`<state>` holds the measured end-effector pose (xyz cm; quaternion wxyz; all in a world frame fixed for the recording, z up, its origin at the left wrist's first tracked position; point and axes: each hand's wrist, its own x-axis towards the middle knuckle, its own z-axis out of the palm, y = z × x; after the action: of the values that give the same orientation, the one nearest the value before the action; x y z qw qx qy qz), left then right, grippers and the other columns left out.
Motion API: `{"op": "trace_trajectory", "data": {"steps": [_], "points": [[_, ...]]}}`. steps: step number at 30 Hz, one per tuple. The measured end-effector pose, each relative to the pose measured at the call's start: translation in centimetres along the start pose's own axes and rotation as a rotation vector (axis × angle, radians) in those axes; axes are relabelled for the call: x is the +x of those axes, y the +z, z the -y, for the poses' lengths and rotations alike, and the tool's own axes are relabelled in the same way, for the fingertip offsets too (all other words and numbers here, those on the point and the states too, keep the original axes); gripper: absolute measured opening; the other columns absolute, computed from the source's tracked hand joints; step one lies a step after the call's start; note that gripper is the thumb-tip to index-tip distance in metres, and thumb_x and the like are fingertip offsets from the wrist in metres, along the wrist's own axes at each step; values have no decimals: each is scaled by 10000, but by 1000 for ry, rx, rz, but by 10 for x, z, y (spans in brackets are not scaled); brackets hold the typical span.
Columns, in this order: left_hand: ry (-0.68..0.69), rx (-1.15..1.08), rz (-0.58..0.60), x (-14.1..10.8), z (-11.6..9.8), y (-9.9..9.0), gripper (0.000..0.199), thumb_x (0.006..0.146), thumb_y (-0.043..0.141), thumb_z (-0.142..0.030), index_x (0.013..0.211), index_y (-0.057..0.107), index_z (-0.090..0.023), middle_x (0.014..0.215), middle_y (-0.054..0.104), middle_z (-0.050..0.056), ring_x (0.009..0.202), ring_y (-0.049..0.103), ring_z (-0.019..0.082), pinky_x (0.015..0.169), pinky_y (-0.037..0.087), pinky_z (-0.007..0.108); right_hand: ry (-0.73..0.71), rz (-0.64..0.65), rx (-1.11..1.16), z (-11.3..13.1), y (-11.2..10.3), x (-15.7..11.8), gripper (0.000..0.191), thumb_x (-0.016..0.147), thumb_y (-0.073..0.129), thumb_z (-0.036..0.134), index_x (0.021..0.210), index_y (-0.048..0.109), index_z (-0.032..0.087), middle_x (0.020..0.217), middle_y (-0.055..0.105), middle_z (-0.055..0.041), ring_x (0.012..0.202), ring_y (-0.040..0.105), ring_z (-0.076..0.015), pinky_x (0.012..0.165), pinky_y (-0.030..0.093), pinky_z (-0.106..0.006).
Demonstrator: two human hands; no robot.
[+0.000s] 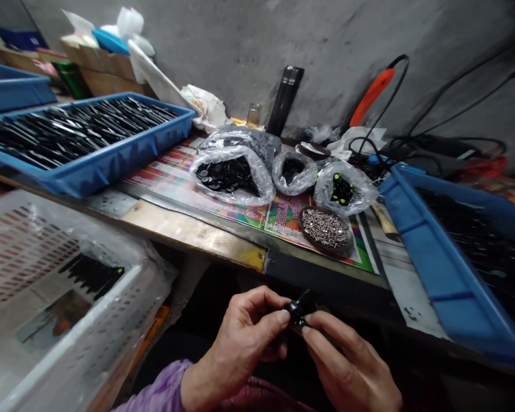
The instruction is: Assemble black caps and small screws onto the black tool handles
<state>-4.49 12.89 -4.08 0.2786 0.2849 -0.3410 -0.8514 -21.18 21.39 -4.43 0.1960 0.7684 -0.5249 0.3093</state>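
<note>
Below the table's front edge, my left hand (244,337) pinches a small black part (295,309) between thumb and index finger. My right hand (347,360) closes its thumb and fingertips on the lower end of the same part, where a tiny green spot shows. Beyond them on the table, a dark round dish (326,229) holds many small metal screws. Behind it stand open plastic bags: one with black discs (229,174), a smaller one with black pieces (292,170), and one with black and yellow-green pieces (342,189).
Blue bins of black parts stand at the left (154,143) and right (433,269). A white basket (124,297) is at the lower left, with black pieces inside. A black cylinder (285,100), an orange-handled tool (372,97) and cables lie along the wall.
</note>
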Motion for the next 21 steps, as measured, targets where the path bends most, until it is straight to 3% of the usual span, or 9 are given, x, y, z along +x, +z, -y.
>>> {"op": "trace_trajectory", "data": {"steps": [7, 17, 21], "points": [[5, -3, 17, 0, 2, -2, 305, 771, 769, -402, 901, 671, -144, 596, 597, -17, 455, 516, 46, 424, 358, 122, -6, 24, -23, -1, 2, -10, 208, 959, 536, 78, 1112, 644, 170, 1080, 655, -82, 967, 655, -180, 849, 514, -270], [-21, 40, -5, -1, 1, -2, 354, 749, 777, -446, 911, 676, -149, 597, 603, -13, 472, 536, 56, 435, 368, 123, 71, 36, 38, -2, 1, -7, 234, 960, 536, 89, 1100, 654, 234, 1095, 609, -48, 908, 654, -135, 777, 517, -216], [-12, 39, -9, -1, 0, -2, 375, 738, 781, -457, 911, 676, -141, 566, 582, -22, 460, 523, 55, 431, 358, 125, 142, -36, 117, 2, 7, -2, 195, 967, 534, 104, 1059, 658, 223, 1018, 637, -39, 847, 667, -129, 718, 517, -207]]}}
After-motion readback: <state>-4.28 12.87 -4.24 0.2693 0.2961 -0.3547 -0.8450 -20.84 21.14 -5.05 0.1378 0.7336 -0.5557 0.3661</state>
